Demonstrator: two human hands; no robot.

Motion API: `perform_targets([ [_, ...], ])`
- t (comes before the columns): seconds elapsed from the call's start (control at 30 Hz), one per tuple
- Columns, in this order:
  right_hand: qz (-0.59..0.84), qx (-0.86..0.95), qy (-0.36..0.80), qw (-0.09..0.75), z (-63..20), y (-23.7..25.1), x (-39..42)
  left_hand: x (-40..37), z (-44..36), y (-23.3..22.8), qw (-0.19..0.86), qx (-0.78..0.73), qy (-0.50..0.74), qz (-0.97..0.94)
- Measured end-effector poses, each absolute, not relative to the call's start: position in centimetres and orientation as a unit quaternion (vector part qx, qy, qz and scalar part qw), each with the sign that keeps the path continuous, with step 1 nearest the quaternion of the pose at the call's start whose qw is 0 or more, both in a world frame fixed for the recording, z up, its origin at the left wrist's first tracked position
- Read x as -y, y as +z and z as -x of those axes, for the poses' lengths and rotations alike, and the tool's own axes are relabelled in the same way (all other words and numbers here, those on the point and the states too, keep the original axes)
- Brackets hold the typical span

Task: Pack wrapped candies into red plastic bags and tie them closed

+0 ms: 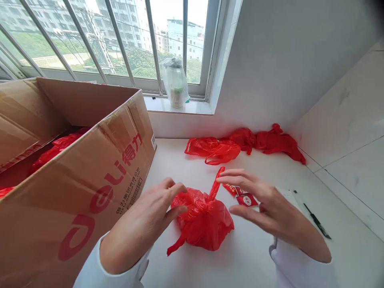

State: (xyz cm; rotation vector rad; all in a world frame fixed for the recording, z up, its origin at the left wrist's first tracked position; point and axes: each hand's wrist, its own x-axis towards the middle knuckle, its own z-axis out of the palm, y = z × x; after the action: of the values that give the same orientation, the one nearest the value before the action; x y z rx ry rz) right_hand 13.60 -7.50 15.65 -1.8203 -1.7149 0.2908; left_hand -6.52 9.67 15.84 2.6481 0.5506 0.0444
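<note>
"Head view, left to right?"
"Left hand [150,208] hung spread, contact unclear; tied red bag [210,230] sat between, on white table [252,260]; right hand [258,198] also spread, near its upright loop [216,183]."
"Handling?"
"Looked soft, slippery, probably light; knot [207,206] seemed the best hold."

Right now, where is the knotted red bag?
In the head view, the knotted bag sits on the white table, low and near the middle, between the left hand and right hand, with the box to its left.
</note>
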Motion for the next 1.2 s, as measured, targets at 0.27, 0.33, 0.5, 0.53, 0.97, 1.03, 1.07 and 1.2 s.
perform_targets([
  [0.27, 0.7, 0.696, 0.155, 0.048, -7.9, 7.7, 4.3, -12.0, 1.5, 10.4, 0.209, -0.222, -0.2, -0.931],
  [0.33, 0.703, 0.696, 0.138, 0.046, -8.3, 7.3, 4.4, -12.7, 1.5, 9.8, 0.202, -0.244, -0.217, -0.923],
  [0.5, 0.686, 0.718, 0.101, 0.065, -10.1, 9.5, 3.2, -13.5, 3.4, 11.2, 0.175, -0.323, -0.189, -0.911],
  [0.53, 0.68, 0.722, 0.095, 0.081, -10.4, 10.1, 2.5, -13.4, 4.0, 11.8, 0.169, -0.338, -0.173, -0.91],
  [0.97, 0.603, 0.774, 0.002, 0.192, -13.9, 18.8, -11.8, -10.1, 10.6, 17.3, 0.179, -0.424, -0.079, -0.884],
  [1.03, 0.613, 0.77, -0.005, 0.179, -14.2, 17.9, -14.2, -10.1, 10.6, 17.2, 0.179, -0.431, -0.075, -0.881],
  [1.07, 0.619, 0.767, -0.005, 0.171, -14.3, 17.1, -15.3, -10.1, 10.5, 17.1, 0.181, -0.429, -0.07, -0.882],
  [1.2, 0.65, 0.747, 0.006, 0.137, -14.2, 12.4, -17.7, -9.8, 10.0, 16.6, 0.215, -0.416, -0.06, -0.881],
])
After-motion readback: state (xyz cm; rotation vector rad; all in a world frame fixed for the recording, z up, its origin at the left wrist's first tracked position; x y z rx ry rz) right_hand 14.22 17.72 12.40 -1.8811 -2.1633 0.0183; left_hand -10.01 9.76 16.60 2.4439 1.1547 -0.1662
